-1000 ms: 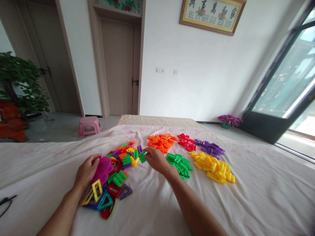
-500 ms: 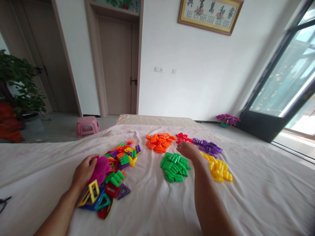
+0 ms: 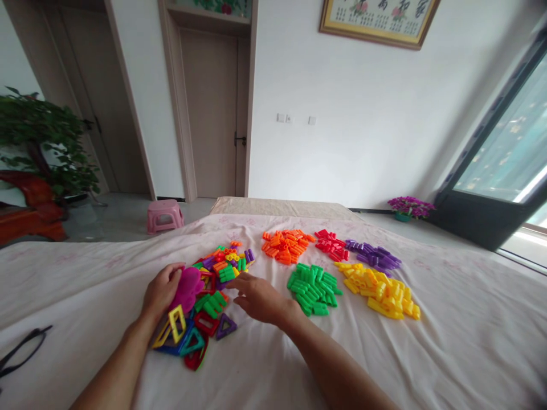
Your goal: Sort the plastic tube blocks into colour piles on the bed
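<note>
My left hand [image 3: 164,287] grips the edge of a magenta flower-shaped plastic piece [image 3: 188,289], tilted up at the left side of a mixed pile. That pile holds green blocks [image 3: 212,304], a purple triangle tile [image 3: 226,326], a yellow frame tile [image 3: 176,323], a teal triangle tile [image 3: 192,343] and several other coloured pieces. My right hand [image 3: 258,297] hovers at the pile's right edge, fingers apart and pointing left, with nothing visible in them. Just right of it lies a heap of green tube blocks [image 3: 315,289].
Sorted heaps of orange blocks [image 3: 287,246], red blocks [image 3: 331,245], purple blocks [image 3: 373,255] and yellow blocks [image 3: 382,290] lie on the wrinkled white cloth [image 3: 256,370]. Black-framed glasses [image 3: 25,347] rest at far left. Beyond the table stands a pink stool [image 3: 165,216].
My right hand has swung left from the red heap to the mixed pile, and its fingers have spread. The left hand keeps the flower piece. The view has turned slightly left.
</note>
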`<action>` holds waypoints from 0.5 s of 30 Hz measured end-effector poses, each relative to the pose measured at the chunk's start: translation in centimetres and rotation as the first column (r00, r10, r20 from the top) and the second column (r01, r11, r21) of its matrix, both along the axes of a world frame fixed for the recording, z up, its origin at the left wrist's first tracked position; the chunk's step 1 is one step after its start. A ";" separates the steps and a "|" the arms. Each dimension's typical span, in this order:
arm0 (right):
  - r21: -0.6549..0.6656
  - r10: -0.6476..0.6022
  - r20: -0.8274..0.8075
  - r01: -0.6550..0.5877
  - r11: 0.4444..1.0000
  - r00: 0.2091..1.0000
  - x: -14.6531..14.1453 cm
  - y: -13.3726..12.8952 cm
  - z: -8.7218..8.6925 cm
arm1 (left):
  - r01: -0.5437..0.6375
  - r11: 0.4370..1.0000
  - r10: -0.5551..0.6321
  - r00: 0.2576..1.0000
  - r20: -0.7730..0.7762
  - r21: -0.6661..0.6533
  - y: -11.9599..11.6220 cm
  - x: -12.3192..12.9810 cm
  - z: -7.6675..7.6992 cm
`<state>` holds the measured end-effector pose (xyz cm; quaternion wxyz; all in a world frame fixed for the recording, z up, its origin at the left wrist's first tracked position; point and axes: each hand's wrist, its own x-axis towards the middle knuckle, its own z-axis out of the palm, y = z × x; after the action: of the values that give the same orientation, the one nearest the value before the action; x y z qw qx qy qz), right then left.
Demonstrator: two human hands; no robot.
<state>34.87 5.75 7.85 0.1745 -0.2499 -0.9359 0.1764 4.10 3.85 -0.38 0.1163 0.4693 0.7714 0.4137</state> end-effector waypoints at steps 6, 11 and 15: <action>0.137 0.156 -0.024 -0.151 0.979 0.987 -2.3 -1.5 -2.0 | -0.011 1.000 0.011 1.000 -0.005 -0.004 0.0 0.1 0.1; 0.141 0.091 -0.002 -0.090 0.986 0.996 -1.9 -1.0 -2.0 | -0.002 1.000 0.001 1.000 -0.024 -0.025 -0.1 0.0 0.2; 0.120 -0.019 0.025 0.016 0.993 1.000 0.2 0.6 0.7 | 0.002 1.000 -0.003 0.999 -0.045 -0.021 0.0 -0.3 0.0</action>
<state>35.09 6.39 8.54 0.1786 -0.2493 -0.9448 0.1152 3.76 3.83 -0.42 0.1044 0.4781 0.7776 0.3948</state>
